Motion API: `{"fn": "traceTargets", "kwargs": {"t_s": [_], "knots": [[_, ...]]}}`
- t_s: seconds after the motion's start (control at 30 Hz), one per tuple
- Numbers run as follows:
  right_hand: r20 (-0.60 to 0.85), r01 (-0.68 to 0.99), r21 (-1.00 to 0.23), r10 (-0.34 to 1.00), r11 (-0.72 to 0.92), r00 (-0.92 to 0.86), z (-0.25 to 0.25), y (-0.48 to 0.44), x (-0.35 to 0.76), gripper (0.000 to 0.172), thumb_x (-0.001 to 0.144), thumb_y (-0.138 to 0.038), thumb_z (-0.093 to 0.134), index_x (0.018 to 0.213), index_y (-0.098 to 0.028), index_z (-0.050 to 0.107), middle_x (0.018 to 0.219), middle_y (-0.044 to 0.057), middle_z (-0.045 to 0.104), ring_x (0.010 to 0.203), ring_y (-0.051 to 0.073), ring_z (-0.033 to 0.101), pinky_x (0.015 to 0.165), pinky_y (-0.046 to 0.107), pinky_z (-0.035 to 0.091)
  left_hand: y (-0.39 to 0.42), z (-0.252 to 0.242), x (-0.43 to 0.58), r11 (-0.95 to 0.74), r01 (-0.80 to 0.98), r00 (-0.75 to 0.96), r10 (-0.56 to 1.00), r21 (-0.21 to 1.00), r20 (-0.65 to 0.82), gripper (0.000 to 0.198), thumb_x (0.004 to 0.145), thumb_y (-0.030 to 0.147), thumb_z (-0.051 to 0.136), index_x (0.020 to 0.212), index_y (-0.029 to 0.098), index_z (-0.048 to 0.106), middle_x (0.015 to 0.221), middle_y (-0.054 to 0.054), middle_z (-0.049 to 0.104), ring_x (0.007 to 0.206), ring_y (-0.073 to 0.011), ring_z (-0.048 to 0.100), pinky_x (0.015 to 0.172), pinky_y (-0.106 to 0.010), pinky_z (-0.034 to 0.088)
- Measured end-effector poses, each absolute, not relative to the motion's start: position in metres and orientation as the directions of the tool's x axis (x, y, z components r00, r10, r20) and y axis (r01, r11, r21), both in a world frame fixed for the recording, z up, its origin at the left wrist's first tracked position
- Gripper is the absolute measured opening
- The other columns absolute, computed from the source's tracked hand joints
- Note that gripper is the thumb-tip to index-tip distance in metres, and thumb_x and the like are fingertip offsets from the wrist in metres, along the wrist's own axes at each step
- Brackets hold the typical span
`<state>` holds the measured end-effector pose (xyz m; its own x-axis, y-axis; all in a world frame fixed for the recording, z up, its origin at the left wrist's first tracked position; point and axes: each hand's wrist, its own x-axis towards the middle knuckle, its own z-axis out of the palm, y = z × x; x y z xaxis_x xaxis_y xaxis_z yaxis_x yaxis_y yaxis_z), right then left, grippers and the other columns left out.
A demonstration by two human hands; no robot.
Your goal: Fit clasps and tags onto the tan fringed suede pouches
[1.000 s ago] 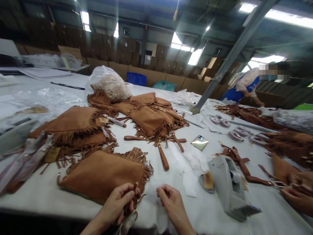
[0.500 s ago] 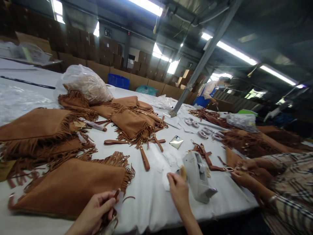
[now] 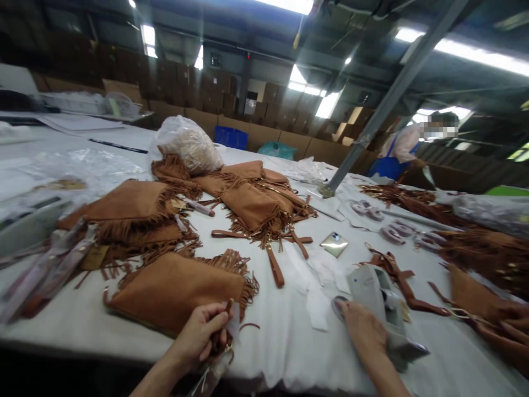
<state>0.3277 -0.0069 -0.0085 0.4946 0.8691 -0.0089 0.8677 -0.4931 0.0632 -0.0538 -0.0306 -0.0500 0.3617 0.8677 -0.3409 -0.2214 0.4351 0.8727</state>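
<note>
Head view: left hand [image 3: 204, 332] at bottom centre, grip clamped on brown leather strap [image 3: 217, 342]; brown fringed leather bag [image 3: 177, 292] just beyond. Right hand [image 3: 364, 330], lower right, grip can't tell, partly blocks grey plastic tape dispenser [image 3: 366, 284]. Tan rectangular tag [image 3: 94, 257], left: unreadable.

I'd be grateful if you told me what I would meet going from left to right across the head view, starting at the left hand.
Left hand → nearest loop strap → phone → right hand → brown leather at the right edge.
</note>
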Motion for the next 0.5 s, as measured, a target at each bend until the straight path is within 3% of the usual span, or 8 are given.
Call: {"fn": "traceTargets", "kwargs": {"t_s": [0.1,0.17,0.23,0.3,0.37,0.43,0.5], "knots": [[0.133,0.876,0.049,0.872,-0.48,0.471,0.006,-0.011,0.314,0.036,0.088,-0.048,0.045,0.086,-0.019,0.067,0.089,0.015,0.069,0.072,0.029,0.066,0.061,0.037,0.045,-0.029,-0.051,-0.056,0.412,-0.256,0.359,0.88,0.874,-0.31,0.041,0.076,0.05,0.064,0.09,0.012,0.059,0.053,0.001,0.06,0.024,-0.0009,0.027,0.025,-0.013,0.014],[0.196,0.918,-0.111,0.897,-0.382,0.397,0.013,-0.018,0.286,0.035,0.086,-0.047,0.047,0.077,-0.019,0.067,0.086,0.013,0.069,0.07,0.027,0.065,0.063,0.036,0.045,-0.029,-0.051,-0.057,0.4,-0.268,0.358,0.886,0.877,-0.294,0.039,0.078,0.048,0.063,0.09,0.011,0.059,0.054,0.001,0.06,0.023,-0.0009,0.028,0.024,-0.013,0.015],[0.099,0.892,-0.418,0.967,-0.173,0.234,0.014,-0.027,0.241,0.034,0.083,-0.045,0.051,0.069,-0.019,0.068,0.078,0.01,0.07,0.072,0.024,0.064,0.068,0.033,0.046,-0.031,-0.051,-0.057,0.387,-0.272,0.365,0.889,0.881,-0.277,0.037,0.079,0.046,0.063,0.091,0.011,0.059,0.055,0.001,0.061,0.023,-0.0006,0.028,0.024,-0.013,0.015],[-0.064,0.718,-0.695,0.998,-0.04,-0.006,0.012,-0.033,0.191,0.029,0.076,-0.044,0.06,0.083,-0.019,0.072,0.078,0.007,0.071,0.071,0.022,0.062,0.067,0.03,0.046,-0.032,-0.051,-0.058,0.376,-0.27,0.38,0.888,0.887,-0.26,0.036,0.08,0.045,0.062,0.092,0.011,0.06,0.056,0.001,0.061,0.023,-0.0005,0.029,0.024,-0.013,0.016],[-0.111,0.617,-0.787,0.98,0.014,-0.163,0.009,-0.035,0.147,0.026,0.069,-0.038,0.067,0.086,-0.019,0.073,0.074,0.004,0.07,0.066,0.019,0.059,0.062,0.027,0.044,-0.032,-0.05,-0.059,0.364,-0.271,0.4,0.885,0.891,-0.239,0.035,0.081,0.043,0.062,0.093,0.011,0.06,0.057,0.0,0.062,0.024,-0.0005,0.031,0.024,-0.012,0.017],[-0.116,0.538,-0.84,0.943,0.075,-0.311,0.004,-0.033,0.117,0.016,0.069,-0.029,0.065,0.077,-0.019,0.074,0.07,0.002,0.068,0.065,0.017,0.057,0.06,0.024,0.041,-0.032,-0.049,-0.06,0.351,-0.282,0.421,0.881,0.893,-0.214,0.034,0.081,0.042,0.061,0.094,0.011,0.061,0.059,0.0,0.062,0.024,-0.0006,0.033,0.024,-0.012,0.018],[-0.131,0.442,-0.894,0.896,0.078,-0.424,-0.003,-0.029,0.104,0.016,0.073,-0.025,0.058,0.067,-0.018,0.072,0.064,0.0,0.066,0.062,0.015,0.055,0.059,0.023,0.038,-0.032,-0.049,-0.061,0.336,-0.3,0.429,0.883,0.893,-0.188,0.033,0.082,0.042,0.06,0.094,0.011,0.061,0.059,0.0,0.062,0.024,-0.0007,0.034,0.024,-0.012,0.018]]}}
